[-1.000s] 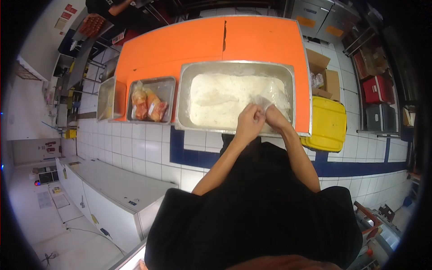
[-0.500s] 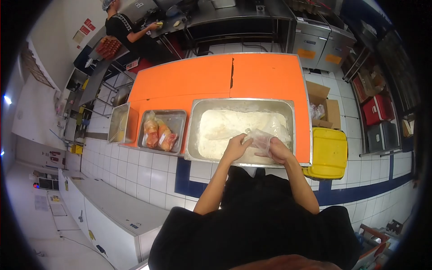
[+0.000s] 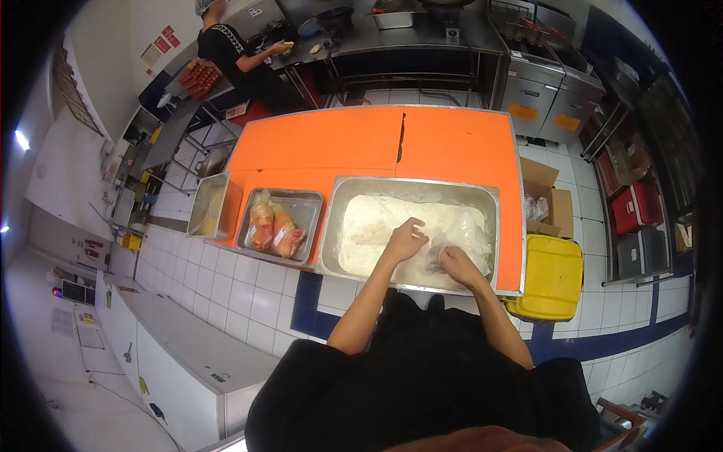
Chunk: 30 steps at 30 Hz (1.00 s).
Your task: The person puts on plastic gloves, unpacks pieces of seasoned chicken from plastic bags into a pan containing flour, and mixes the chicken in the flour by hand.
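A deep metal pan [image 3: 331, 248] holds white flour [image 3: 369, 218] in front of me. Above the flour, my left hand [image 3: 407, 239] has its fingers curled but apart, with nothing visible in them. Close by on the right, my right hand [image 3: 459, 265] is closed on a crumpled, see-through plastic bag [image 3: 437, 260], which hangs toward the left hand. Part of that bag is hidden by the fingers. Another clear plastic bag [image 3: 468, 230] lies on the flour at the pan's right side.
Left of the pan, a metal tray [image 3: 308, 218] holds two bags of raw meat [image 3: 273, 230]. An orange counter [image 3: 324, 147] extends behind. A yellow-lidded bin [image 3: 553, 279] and a cardboard box [image 3: 559, 211] stand right. A co-worker [image 3: 233, 60] works at the far steel table.
My left hand has let go of the plastic bag and moved slightly up and away. In my right hand the bag is now bunched up smaller. The whole view has shifted slightly.
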{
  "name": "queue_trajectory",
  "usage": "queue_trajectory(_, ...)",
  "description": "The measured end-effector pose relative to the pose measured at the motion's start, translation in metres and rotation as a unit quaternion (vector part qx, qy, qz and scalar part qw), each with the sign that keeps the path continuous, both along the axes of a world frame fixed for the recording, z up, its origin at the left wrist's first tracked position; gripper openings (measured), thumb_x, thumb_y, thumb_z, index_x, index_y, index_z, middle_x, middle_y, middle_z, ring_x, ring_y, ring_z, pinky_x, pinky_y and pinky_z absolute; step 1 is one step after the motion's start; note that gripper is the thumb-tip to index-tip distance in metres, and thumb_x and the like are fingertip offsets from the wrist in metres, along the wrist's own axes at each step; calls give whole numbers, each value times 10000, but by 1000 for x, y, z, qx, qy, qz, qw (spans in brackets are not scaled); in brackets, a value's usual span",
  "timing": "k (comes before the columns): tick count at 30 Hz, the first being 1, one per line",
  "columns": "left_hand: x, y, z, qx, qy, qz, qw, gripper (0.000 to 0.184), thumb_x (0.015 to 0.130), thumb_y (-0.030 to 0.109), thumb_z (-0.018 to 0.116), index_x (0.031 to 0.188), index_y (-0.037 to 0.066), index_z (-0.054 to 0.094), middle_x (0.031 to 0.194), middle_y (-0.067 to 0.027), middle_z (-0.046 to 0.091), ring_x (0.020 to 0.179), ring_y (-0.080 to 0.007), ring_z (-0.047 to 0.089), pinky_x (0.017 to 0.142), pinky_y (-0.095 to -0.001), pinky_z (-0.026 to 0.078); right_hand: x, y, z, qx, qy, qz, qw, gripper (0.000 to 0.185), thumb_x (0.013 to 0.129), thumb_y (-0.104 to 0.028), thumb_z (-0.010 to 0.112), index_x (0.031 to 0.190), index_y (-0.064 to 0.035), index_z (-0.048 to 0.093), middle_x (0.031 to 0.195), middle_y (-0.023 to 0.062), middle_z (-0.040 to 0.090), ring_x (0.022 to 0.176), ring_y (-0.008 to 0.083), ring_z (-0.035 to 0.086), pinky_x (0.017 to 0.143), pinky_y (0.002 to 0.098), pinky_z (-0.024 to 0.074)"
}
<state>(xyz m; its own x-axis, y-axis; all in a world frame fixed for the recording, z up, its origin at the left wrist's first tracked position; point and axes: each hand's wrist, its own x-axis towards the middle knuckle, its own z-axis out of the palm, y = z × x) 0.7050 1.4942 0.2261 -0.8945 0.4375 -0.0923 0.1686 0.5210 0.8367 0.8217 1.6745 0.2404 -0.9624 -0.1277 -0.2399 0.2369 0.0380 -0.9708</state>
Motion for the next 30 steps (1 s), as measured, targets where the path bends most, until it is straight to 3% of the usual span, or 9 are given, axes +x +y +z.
queue_trajectory(2,2,5,-9,20,279,41,959,399,826,298,795,1090,19,690,1014,-198,727,884,-399,701,778,-443,558,2,0,3,-185,-88,-32,978,322,1029,-177,495,1114,88,656,1130,220,698,1058,308,703,905,441,563)
queue_trajectory(3,3,6,-4,21,282,41,958,399,826,298,795,1090,19,690,1014,-198,727,884,-399,701,778,-443,558,0,-1,13,-361,-170,-62,915,319,1037,-152,484,1192,90,622,1247,212,660,1176,302,666,981,432,554)
queue_trajectory(6,21,8,38,15,293,73,953,370,835,326,790,1040,34,692,943,-168,726,856,-361,706,752,-431,556,-2,-8,20,-484,-128,-99,860,309,1028,-87,469,1266,69,590,1337,195,602,1316,276,564,1094,411,485)
queue_trajectory(8,42,9,66,-17,25,-45,999,314,861,297,772,1014,30,708,905,-139,742,766,-294,697,699,-403,552,-6,-6,7,-487,-104,-90,863,306,1015,-69,478,1269,68,581,1331,195,600,1333,287,545,1139,409,441)
queue_trajectory(19,50,6,37,-9,61,-67,996,216,891,227,720,959,24,741,886,-157,762,746,-290,731,710,-400,571,-6,-9,-29,-471,-118,-156,860,383,1007,-12,457,1376,88,472,1264,188,616,1230,280,613,1086,388,512)
queue_trajectory(21,48,8,32,0,46,-58,997,194,891,205,715,959,25,735,889,-161,764,748,-293,735,718,-402,575,-5,-14,-27,-249,-132,-182,942,476,1033,-57,475,1479,83,392,1277,175,623,1220,268,627,1066,398,518)
queue_trajectory(24,45,9,32,28,13,-71,997,171,894,166,698,993,27,709,908,-185,757,778,-307,736,737,-399,576,1,-18,-16,-211,-96,-144,962,538,1047,-97,500,1533,70,343,1291,162,627,1203,250,637,1040,393,524)
queue_trajectory(28,42,4,11,-44,24,-67,996,226,879,159,711,1049,25,647,940,-183,732,831,-329,722,750,-409,569,-5,-19,-36,-231,-135,-152,951,559,1036,-101,520,1546,32,334,1324,171,620,1196,259,644,1017,386,534)
queue_trajectory(30,44,-3,-4,-82,87,-31,992,277,856,163,732,1068,26,617,939,-166,710,834,-337,709,759,-437,564,-8,-19,-66,-238,-64,-113,963,460,1011,-100,544,1457,8,501,1239,154,681,1174,239,656,999,375,534)
